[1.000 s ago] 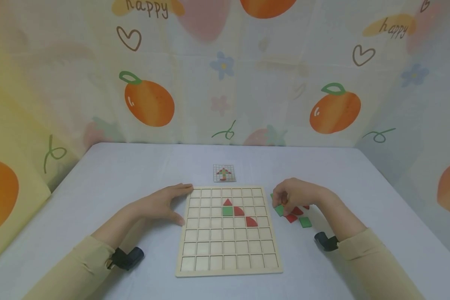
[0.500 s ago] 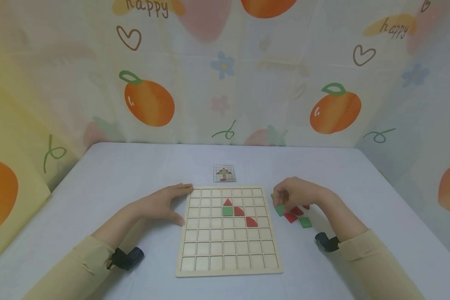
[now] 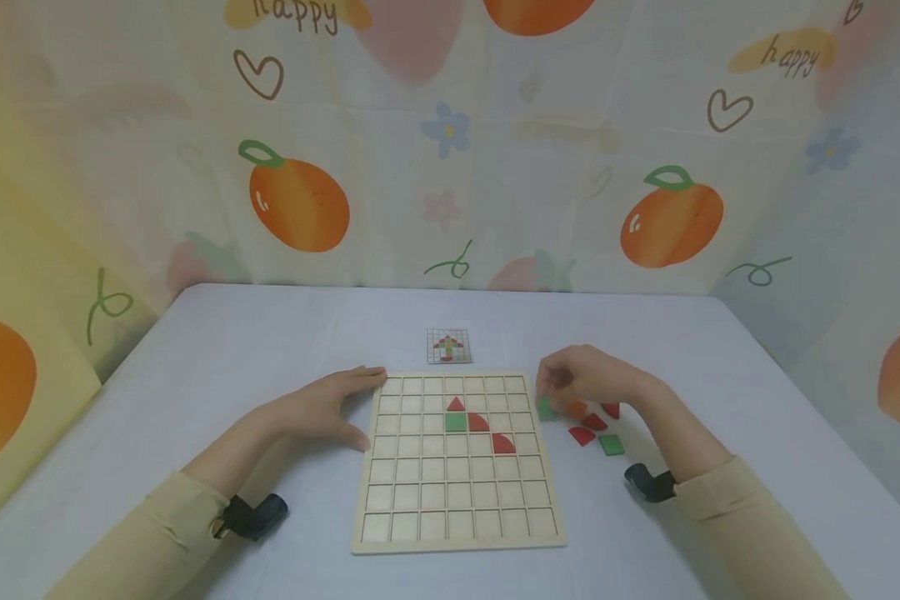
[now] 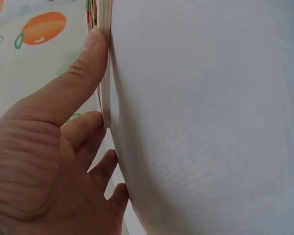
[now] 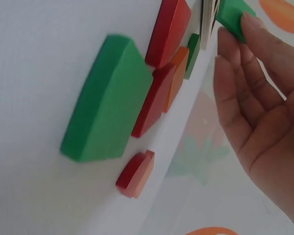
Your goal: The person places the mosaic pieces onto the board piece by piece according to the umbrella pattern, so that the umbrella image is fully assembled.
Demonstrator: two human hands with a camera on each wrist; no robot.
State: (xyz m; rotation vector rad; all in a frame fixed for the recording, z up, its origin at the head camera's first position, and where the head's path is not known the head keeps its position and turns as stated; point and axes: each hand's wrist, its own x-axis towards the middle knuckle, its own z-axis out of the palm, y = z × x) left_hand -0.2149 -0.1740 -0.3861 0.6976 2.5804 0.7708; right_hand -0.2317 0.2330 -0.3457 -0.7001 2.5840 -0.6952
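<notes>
White table (image 3: 307, 329), gridded board (image 3: 459, 497) upon it, and the left hand (image 3: 321, 407), spread wide, touches the board's left edge! The right hand (image 3: 588, 375) pinches near the opposite edge; past the board lies a picture card (image 3: 448, 346); and in that pinch, a green tile (image 5: 233, 18)!

Backdrop (image 3: 525, 183) — "happy" (image 3: 799, 57), 2 times

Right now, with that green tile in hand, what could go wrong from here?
1. The right hand pinches the green tile in its fingertips, so it might slip.
2. The orange piece lies loose near that hand; a careless move could nudge it.
3. The left hand touches the left edge of the board; a push could shift it.
</notes>
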